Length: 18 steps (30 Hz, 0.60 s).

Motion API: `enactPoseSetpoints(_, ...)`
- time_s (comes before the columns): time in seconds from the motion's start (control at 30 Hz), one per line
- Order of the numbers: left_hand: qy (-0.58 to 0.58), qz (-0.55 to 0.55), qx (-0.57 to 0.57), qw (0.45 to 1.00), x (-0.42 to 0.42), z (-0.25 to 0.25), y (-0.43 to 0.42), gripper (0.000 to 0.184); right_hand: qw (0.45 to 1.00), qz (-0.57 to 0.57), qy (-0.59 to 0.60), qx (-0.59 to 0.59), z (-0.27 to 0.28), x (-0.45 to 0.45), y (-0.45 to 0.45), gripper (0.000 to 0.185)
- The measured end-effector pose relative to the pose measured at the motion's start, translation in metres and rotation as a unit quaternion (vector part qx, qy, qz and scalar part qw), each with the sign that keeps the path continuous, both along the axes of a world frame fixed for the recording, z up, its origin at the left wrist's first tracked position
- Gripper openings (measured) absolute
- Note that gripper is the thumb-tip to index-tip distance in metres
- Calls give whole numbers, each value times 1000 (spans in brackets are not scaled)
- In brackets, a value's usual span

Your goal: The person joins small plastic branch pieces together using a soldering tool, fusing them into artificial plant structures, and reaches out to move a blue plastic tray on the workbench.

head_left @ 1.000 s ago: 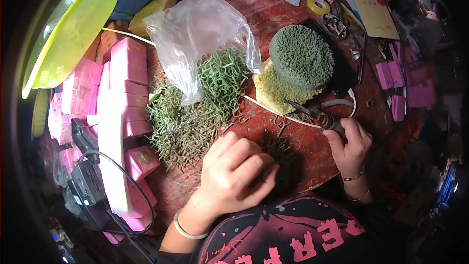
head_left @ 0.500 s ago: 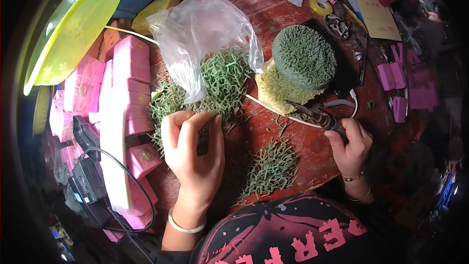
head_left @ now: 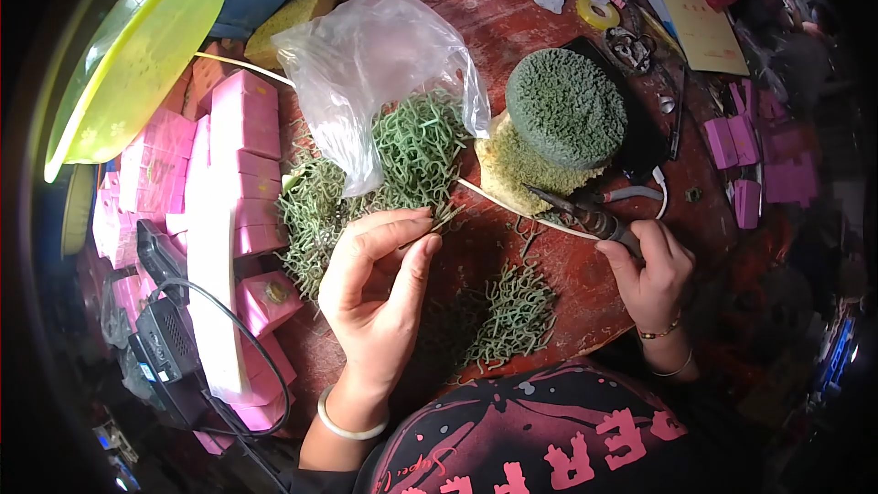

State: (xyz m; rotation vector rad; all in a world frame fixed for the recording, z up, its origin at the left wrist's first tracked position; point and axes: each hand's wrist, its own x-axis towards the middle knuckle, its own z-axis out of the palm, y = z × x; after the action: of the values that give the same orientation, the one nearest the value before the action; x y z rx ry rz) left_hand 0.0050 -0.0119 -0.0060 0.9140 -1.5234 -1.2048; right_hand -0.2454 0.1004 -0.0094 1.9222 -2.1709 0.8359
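Note:
My left hand (head_left: pixel 380 279) pinches a thin green curled piece (head_left: pixel 446 219) between thumb and fingers, just in front of the large heap of green curly pieces (head_left: pixel 416 146). A clear plastic bag (head_left: pixel 366 64) partly covers that heap. Nearer my body lies a smaller pile of the same pieces (head_left: pixel 514 316). At the right, my right hand (head_left: pixel 651 267) is closed on the grip of a dark pointed tool (head_left: pixel 599 224). Its tip touches or hovers over a yellow sponge block (head_left: pixel 512 174), on which a round green textured piece (head_left: pixel 567 108) rests.
Pink boxes (head_left: pixel 245 119) and a long white strip (head_left: pixel 212 293) line the left, beside a black device (head_left: pixel 169 338) with a cable. A yellow-green basin (head_left: pixel 137 64) is at upper left. Tape (head_left: pixel 596 12), a yellow card (head_left: pixel 704 32) and more pink pieces (head_left: pixel 732 140) lie at the right.
My left hand went from above the smaller pile to the large heap, then drew slightly right and back, now with a thin piece showing in its fingertips. My right hand has barely moved.

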Motion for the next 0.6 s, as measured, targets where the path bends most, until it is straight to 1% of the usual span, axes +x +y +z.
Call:
enactPoseSetpoints(0.03,0,0,0,1000,0,0,0,20,1000,0,0,0,-1,0,0,39)
enactPoseSetpoints(0.1,-44,2,-54,998,1,0,-2,21,1000,-7,1,-14,-2,-1,1,39)
enactPoseSetpoints(0.2,-49,8,-78,996,-2,3,-2,22,1000,-2,9,-1,0,0,0,40)
enactPoseSetpoints(0.3,-44,6,-75,996,-3,3,-2,21,1000,7,1,-21,-1,-2,1,41)
enactPoseSetpoints(0.43,-37,7,-60,998,-3,3,-1,21,1000,8,-4,-16,0,-1,2,41)
enactPoseSetpoints(0.53,-48,4,-66,997,-3,5,-2,21,1000,3,1,-9,0,-1,2,41)
enactPoseSetpoints(0.6,-66,3,-90,994,-2,5,-3,22,1000,0,3,4,0,1,0,41)
